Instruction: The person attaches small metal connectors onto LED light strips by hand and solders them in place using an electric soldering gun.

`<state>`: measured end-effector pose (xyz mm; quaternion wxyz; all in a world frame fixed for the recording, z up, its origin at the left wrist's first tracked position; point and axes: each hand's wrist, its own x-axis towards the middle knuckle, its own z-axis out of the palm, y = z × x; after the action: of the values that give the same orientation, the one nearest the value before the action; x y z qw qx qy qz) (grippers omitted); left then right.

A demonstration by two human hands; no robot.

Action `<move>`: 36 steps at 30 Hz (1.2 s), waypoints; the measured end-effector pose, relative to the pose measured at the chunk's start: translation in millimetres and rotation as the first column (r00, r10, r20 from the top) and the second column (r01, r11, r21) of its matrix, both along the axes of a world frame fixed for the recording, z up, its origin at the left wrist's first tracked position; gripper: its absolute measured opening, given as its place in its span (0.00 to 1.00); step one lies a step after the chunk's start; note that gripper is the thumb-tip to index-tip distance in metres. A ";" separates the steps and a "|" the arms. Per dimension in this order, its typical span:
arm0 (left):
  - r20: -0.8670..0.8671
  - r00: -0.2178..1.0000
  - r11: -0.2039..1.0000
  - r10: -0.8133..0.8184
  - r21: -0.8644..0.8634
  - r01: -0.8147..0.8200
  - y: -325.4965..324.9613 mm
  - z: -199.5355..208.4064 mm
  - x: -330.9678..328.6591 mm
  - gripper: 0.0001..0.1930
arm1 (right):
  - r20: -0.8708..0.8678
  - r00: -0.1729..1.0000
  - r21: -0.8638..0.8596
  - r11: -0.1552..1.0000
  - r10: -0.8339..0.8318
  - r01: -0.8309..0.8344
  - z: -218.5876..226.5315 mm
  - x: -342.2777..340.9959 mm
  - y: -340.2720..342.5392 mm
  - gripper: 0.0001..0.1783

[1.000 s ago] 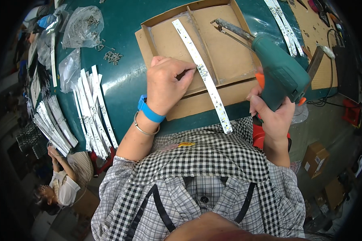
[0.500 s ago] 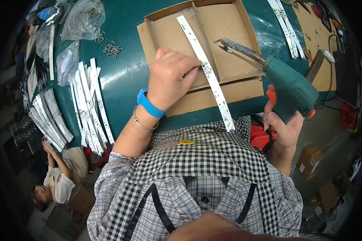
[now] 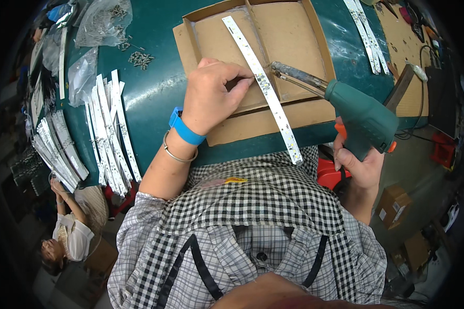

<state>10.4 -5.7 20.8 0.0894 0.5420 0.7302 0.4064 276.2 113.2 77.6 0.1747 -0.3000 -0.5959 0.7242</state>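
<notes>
My left hand (image 3: 214, 92), with a blue wristband and a bangle, pinches thumb and forefinger together at the left edge of a white LED circuit strip (image 3: 269, 94). What lies between those fingertips is too small to make out. The strip slants across a shallow cardboard tray (image 3: 294, 46), its near end sticking out past the tray's front flap. In my right hand (image 3: 363, 167) is a green soldering gun (image 3: 363, 113) with an orange trigger, gripped by its handle. Its dark tip points left, just right of the strip's middle and close to my left fingertips.
Several bare strips (image 3: 108, 134) lie on the green table (image 3: 154, 108) at left, with another bundle (image 3: 62, 149) farther left. Small metal parts (image 3: 141, 59) sit near plastic bags (image 3: 103, 23). More strips (image 3: 367, 36) lie at far right. Another person (image 3: 72, 232) is at lower left.
The soldering gun in my right hand has moved left, bringing its tip nearer to the strip. My left hand keeps its pinch at the strip's edge. The whole view has shifted slightly.
</notes>
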 end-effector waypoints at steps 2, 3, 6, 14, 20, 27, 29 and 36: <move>0.028 1.000 1.000 0.008 0.022 -0.009 -0.1 -1.1 -0.2 0.04 | 0.003 1.000 -0.035 0.999 0.000 0.000 0.4 -1.0 -0.7 0.25; -0.007 1.000 1.000 -0.008 -0.001 0.008 -0.4 -0.4 -1.5 0.05 | -0.017 1.000 -0.045 0.999 0.008 -0.008 -0.6 -1.7 -1.1 0.25; -0.042 0.999 1.000 -0.021 -0.021 0.020 -0.4 -0.6 -2.1 0.07 | -0.020 0.999 -0.064 0.997 0.038 -0.040 -3.2 -1.0 -0.6 0.24; -0.066 0.998 0.999 0.016 -0.047 -0.020 1.0 -2.5 -0.5 0.06 | 0.071 0.996 -0.022 0.998 0.053 -0.051 -9.9 0.2 -0.5 0.27; -0.070 0.997 0.999 0.015 -0.045 -0.018 1.1 -2.6 0.4 0.06 | 0.033 0.996 -0.077 0.994 0.085 -0.082 -1.4 -4.8 2.1 0.22; -0.052 0.999 0.999 0.014 -0.037 -0.015 0.0 -2.7 1.4 0.06 | 0.106 0.992 -0.030 0.998 0.066 -0.063 -5.6 0.9 -2.3 0.27; -0.051 0.999 0.999 0.015 -0.035 -0.017 1.0 -2.7 1.5 0.06 | 0.113 0.991 -0.021 0.997 0.071 -0.069 -6.5 2.3 -1.7 0.27; -0.063 0.998 1.000 0.006 -0.011 -0.007 1.3 -3.0 -1.8 0.06 | -0.088 0.996 -0.034 0.999 0.013 -0.016 -2.6 -3.8 5.8 0.29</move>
<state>8.6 -4.4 17.8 0.0682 0.5516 0.7366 0.3854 272.4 119.0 75.0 0.1904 -0.2665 -0.5770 0.7482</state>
